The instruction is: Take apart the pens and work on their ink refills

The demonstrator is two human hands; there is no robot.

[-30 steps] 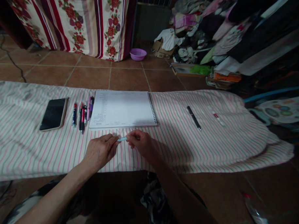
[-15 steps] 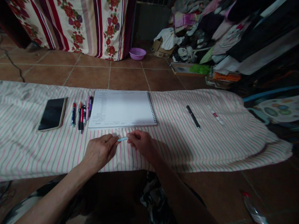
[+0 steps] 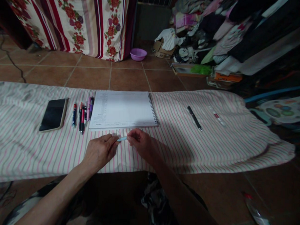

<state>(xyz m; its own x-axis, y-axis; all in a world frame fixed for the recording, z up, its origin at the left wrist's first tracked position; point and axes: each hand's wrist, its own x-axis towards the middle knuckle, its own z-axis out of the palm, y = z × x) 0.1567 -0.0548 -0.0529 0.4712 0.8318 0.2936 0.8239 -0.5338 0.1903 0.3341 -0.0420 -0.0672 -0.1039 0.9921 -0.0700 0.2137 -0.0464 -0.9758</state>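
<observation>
Just below the centre of the frame, the person's bare left hand (image 3: 101,149) and bare right hand (image 3: 141,142) pinch a slim pale-blue stick-like object (image 3: 122,138), fingers closed on its opposite ends. A white spiral-bound paper pad (image 3: 126,109) lies just above it on the pink-and-grey striped cloth (image 3: 225,144); a slender black pen (image 3: 194,118) lies right of centre.
</observation>
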